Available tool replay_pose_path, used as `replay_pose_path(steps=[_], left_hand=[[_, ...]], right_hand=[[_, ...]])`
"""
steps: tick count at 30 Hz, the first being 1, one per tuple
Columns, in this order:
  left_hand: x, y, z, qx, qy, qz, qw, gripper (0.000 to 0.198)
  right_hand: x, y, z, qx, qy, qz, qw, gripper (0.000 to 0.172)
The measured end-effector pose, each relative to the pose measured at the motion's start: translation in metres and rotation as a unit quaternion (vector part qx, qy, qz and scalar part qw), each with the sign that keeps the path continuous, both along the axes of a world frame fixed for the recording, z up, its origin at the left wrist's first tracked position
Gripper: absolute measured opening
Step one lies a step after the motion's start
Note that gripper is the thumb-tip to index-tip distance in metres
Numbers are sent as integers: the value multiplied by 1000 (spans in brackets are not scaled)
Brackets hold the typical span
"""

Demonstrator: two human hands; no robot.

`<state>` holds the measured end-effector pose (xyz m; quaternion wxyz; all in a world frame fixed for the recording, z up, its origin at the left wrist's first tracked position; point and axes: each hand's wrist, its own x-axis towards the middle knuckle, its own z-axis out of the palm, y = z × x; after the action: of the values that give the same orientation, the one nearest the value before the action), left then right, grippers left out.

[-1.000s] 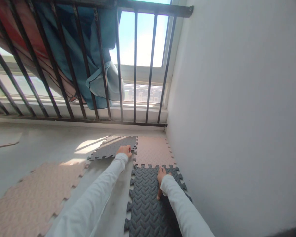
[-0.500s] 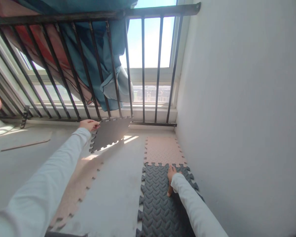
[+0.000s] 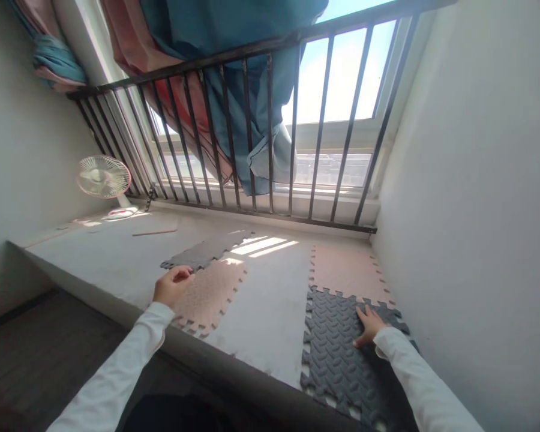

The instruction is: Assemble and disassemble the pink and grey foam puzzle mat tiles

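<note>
My right hand [image 3: 368,324] lies flat, fingers spread, on a dark grey foam puzzle mat [image 3: 337,354] at the right of the raised platform. That mat interlocks with a pink foam mat [image 3: 344,270] beyond it, by the wall. My left hand [image 3: 171,285] hovers with loosely curled fingers at the near left edge of a second pink mat [image 3: 209,294] and holds nothing. A second grey mat [image 3: 204,252] lies flat just beyond that pink mat, partly in sunlight.
A black barred railing [image 3: 270,132] with blue and red cloth [image 3: 234,90] draped over it runs along the window. A small white fan [image 3: 103,180] stands at the far left. The white wall [image 3: 477,180] bounds the right. The platform edge [image 3: 216,360] drops to dark floor.
My left hand let go of the grey mat, which now lies flat beyond the pink one, and drew back toward me. The view swung left and back. My right hand stayed on the dark mat.
</note>
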<state>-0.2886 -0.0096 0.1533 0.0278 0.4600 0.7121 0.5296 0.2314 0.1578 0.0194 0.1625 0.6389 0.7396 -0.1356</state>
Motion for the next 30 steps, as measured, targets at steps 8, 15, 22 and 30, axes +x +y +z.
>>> replay_pose_path(steps=[8, 15, 22, 30], left_hand=[[25, -59, -116, -383, 217, 12, 898, 10], [41, -57, -102, -412, 228, -20, 882, 15], [58, -54, -99, -453, 294, -35, 841, 29], [71, -31, -89, -453, 352, -68, 816, 42]], right_hand=[[-4, -68, 11, 60, 1, -46, 997, 65], [-10, -101, 26, 42, -36, -112, 992, 58], [-11, -110, 26, -14, -47, -111, 993, 62], [-16, -108, 14, -25, -108, -115, 987, 64]])
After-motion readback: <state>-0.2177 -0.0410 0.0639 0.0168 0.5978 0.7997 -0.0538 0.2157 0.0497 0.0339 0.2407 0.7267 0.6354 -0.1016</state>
